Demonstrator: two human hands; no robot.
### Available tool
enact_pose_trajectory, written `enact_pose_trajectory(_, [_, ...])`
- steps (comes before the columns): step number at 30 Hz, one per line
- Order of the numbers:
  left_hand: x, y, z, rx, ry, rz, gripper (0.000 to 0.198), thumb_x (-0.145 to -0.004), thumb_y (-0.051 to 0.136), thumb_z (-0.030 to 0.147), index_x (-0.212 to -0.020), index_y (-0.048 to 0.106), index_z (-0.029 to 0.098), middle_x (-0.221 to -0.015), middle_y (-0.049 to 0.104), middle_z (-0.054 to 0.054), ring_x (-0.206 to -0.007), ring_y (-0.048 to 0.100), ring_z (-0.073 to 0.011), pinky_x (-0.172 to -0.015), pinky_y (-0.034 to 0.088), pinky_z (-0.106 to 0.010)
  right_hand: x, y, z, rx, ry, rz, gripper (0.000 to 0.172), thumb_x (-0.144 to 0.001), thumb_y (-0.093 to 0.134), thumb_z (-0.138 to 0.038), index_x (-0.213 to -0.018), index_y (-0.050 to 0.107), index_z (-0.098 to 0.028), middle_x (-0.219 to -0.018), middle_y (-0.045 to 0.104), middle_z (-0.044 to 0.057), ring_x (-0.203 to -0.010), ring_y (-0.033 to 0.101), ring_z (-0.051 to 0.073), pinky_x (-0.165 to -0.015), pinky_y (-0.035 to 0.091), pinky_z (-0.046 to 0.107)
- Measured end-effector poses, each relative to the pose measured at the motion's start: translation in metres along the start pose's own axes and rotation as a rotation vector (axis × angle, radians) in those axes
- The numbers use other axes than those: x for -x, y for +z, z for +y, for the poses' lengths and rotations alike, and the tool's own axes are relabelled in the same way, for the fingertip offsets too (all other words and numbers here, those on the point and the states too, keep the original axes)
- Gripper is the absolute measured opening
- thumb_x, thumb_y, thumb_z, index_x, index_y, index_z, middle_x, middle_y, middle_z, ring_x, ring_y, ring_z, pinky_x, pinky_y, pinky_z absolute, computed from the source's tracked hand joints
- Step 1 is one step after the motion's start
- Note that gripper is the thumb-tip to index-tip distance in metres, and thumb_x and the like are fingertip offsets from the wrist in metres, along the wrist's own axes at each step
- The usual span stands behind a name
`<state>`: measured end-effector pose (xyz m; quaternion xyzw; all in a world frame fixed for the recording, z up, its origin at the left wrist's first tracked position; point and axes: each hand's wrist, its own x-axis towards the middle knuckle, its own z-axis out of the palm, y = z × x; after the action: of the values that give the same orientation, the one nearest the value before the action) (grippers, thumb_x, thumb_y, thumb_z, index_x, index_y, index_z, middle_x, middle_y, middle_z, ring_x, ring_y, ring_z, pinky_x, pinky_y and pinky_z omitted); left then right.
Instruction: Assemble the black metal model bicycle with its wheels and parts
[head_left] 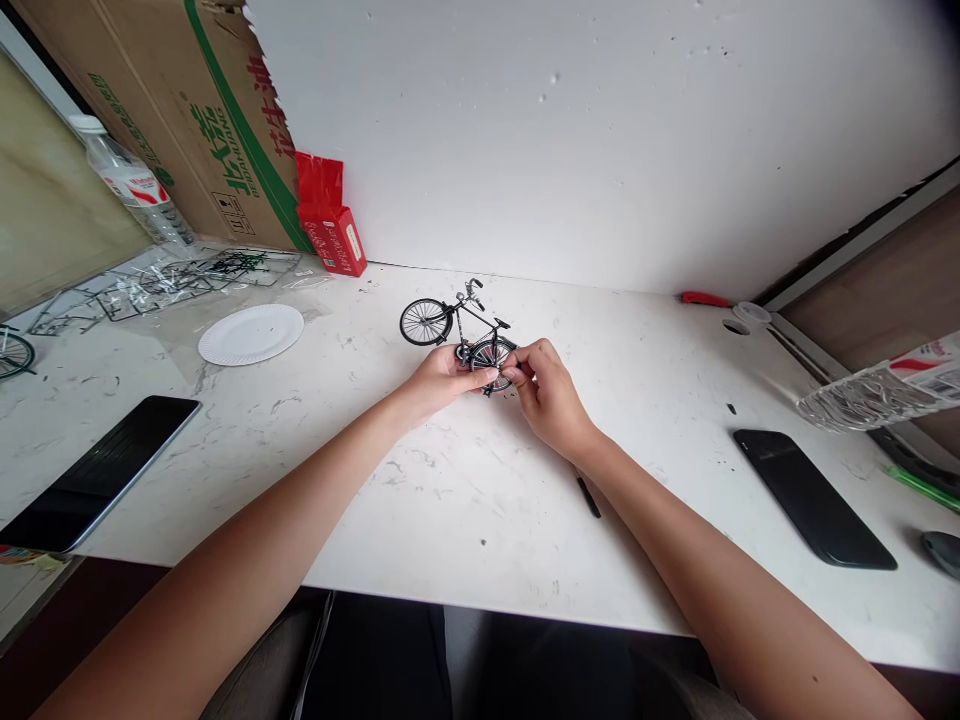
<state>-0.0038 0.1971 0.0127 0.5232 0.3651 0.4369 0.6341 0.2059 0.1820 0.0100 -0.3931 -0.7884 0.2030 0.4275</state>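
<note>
A small black model bicycle (450,325) stands upright on the white marbled table (465,500), its front wheel to the left. My left hand (442,380) grips the rear wheel from the near side, thumb against the rim. My right hand (544,395) pinches at the same rear wheel from the right, fingertips meeting the left thumb. Whether a small part sits between the right fingers is hidden.
A white paper plate (251,333) and empty plastic part frames (172,280) lie at the left, with a red box (336,238), a cardboard carton (195,110) and a water bottle (131,185) behind. Dark phones lie at the left (97,475) and right (814,497). A black tool (589,497) rests under my right wrist.
</note>
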Motion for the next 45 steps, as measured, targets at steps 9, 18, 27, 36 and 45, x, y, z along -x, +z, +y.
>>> enact_pose_trajectory(9, [-0.0005,-0.0004,-0.0005,0.015,0.021,-0.024,0.049,-0.074,0.096,0.038,-0.112,0.077,0.014,-0.117,0.079,-0.013,-0.105,0.072,-0.0247,-0.088,0.055,-0.036,0.0001,0.0,-0.0005,-0.071,0.027,-0.016,0.023,-0.112,0.049,-0.046,-0.106,0.06,-0.027,-0.109,0.054,0.008,-0.089,0.062,0.023,-0.077,0.059,0.044])
enact_pose_trajectory(18, [-0.0005,0.0012,0.001,0.045,0.044,-0.029,0.045,-0.075,0.094,0.036,-0.109,0.077,0.013,-0.116,0.079,-0.014,-0.105,0.073,-0.0248,-0.09,0.055,-0.037,-0.0006,-0.0023,-0.0039,-0.104,0.039,0.023,0.024,-0.108,0.058,-0.05,-0.104,0.066,-0.028,-0.106,0.055,0.008,-0.088,0.058,0.022,-0.063,0.055,0.038])
enact_pose_trajectory(27, [-0.0016,0.0003,-0.0028,0.045,0.053,-0.004,0.046,-0.075,0.095,0.035,-0.11,0.074,0.014,-0.115,0.078,-0.012,-0.104,0.072,-0.0233,-0.089,0.056,-0.036,-0.0021,-0.0038,-0.0075,-0.167,0.069,0.063,0.027,-0.101,0.069,-0.054,-0.098,0.074,-0.028,-0.099,0.054,0.007,-0.086,0.055,0.023,-0.06,0.051,0.036])
enact_pose_trajectory(36, [0.0011,0.0039,0.0032,0.044,0.046,-0.02,0.049,-0.071,0.097,0.038,-0.108,0.075,0.013,-0.111,0.079,-0.012,-0.102,0.073,-0.0247,-0.089,0.056,-0.037,-0.0016,-0.004,-0.0089,-0.133,0.03,0.097,0.032,-0.101,0.067,-0.059,-0.096,0.075,-0.028,-0.097,0.058,0.008,-0.084,0.058,0.023,-0.057,0.051,0.036])
enact_pose_trajectory(45, [-0.0005,0.003,-0.0017,0.06,0.034,0.054,0.05,-0.071,0.097,0.033,-0.109,0.07,0.014,-0.112,0.078,-0.011,-0.105,0.073,-0.0238,-0.097,0.057,-0.04,-0.0027,-0.0082,-0.008,-0.088,0.1,0.048,0.037,-0.096,0.071,-0.065,-0.099,0.079,-0.029,-0.099,0.059,0.008,-0.083,0.058,0.023,-0.057,0.051,0.037])
